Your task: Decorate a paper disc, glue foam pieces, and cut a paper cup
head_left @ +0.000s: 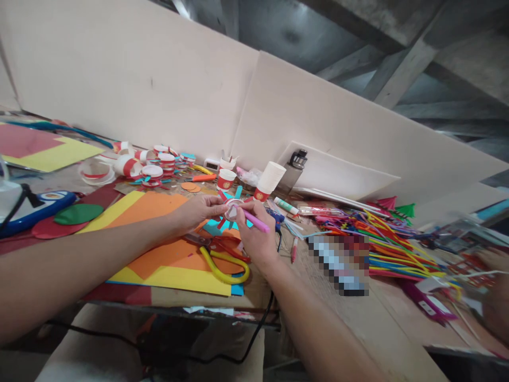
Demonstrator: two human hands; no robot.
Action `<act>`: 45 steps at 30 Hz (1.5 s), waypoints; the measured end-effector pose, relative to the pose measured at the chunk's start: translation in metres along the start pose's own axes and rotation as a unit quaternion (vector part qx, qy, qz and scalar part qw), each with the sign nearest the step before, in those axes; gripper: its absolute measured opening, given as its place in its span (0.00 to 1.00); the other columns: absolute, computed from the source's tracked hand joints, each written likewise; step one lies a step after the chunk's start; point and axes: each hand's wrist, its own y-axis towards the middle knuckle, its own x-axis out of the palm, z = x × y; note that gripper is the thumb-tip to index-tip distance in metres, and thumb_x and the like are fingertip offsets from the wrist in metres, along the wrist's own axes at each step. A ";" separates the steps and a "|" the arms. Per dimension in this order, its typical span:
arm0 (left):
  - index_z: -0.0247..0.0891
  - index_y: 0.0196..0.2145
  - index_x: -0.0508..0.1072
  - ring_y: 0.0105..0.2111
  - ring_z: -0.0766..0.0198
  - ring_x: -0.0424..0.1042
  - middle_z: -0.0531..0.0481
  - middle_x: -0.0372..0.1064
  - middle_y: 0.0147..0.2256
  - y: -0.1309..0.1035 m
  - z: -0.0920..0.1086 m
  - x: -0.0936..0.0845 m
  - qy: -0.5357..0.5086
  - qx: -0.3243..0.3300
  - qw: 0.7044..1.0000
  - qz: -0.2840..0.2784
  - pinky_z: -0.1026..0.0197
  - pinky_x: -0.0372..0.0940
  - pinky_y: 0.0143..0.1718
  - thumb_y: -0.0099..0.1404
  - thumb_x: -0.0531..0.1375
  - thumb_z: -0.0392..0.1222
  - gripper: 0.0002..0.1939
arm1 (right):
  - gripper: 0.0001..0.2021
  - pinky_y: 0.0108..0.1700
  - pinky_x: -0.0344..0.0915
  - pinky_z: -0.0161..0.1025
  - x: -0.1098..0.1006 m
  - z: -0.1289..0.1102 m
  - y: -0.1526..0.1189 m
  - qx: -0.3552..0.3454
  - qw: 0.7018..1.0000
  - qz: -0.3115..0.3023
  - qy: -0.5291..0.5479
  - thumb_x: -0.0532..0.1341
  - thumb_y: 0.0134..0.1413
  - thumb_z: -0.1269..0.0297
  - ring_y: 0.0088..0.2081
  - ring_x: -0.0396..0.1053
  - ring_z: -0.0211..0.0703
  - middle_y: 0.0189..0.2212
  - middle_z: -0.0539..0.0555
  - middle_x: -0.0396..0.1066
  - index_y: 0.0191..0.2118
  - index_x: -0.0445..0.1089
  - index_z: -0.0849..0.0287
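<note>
My left hand (201, 210) pinches the edge of a small paper-cup craft (232, 209), a round white piece with red and teal strips sticking out around it. In my right hand (257, 233) is a pink marker (256, 221), its tip end at the white face of the craft; the exact contact is hidden by my fingers. Beneath both hands lie orange paper sheets (159, 260) and a yellow sheet (170, 282). Scissors with yellow handles (225, 268) rest on the paper just below my right hand.
Stacked paper cups (270, 181), a single cup (226, 180) and a dark bottle (293, 171) stand behind my hands. Cut cup pieces (129, 166) lie at left. Colourful pipe cleaners (397, 249) spread right. A black cable (254, 339) hangs off the table edge. Another person's hand (495, 260) is far right.
</note>
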 end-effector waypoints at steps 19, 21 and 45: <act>0.35 0.33 0.75 0.30 0.66 0.67 0.49 0.72 0.31 0.000 -0.001 -0.001 0.022 0.007 1.000 -0.007 0.63 0.60 0.32 0.55 0.64 0.54 0.18 | 0.03 0.35 0.66 0.38 0.000 -0.002 0.000 -0.014 1.000 0.016 -0.007 0.58 0.55 0.67 0.31 0.69 0.39 0.29 0.51 0.72 0.31 0.67 0.57; 0.35 0.34 0.75 0.30 0.66 0.67 0.49 0.72 0.31 0.000 -0.001 -0.001 0.020 0.007 1.000 -0.011 0.64 0.60 0.32 0.55 0.64 0.54 0.18 | 0.03 0.35 0.66 0.38 0.000 -0.003 0.000 -0.011 1.000 0.014 -0.010 0.58 0.56 0.66 0.31 0.69 0.39 0.29 0.51 0.72 0.31 0.67 0.57; 0.34 0.34 0.75 0.31 0.65 0.69 0.49 0.73 0.32 0.004 -0.012 -0.004 0.002 0.013 1.000 -0.026 0.62 0.62 0.35 0.55 0.65 0.52 0.17 | 0.04 0.35 0.65 0.38 0.001 -0.001 0.001 -0.004 1.000 0.014 -0.010 0.59 0.56 0.65 0.31 0.69 0.39 0.28 0.51 0.72 0.32 0.68 0.57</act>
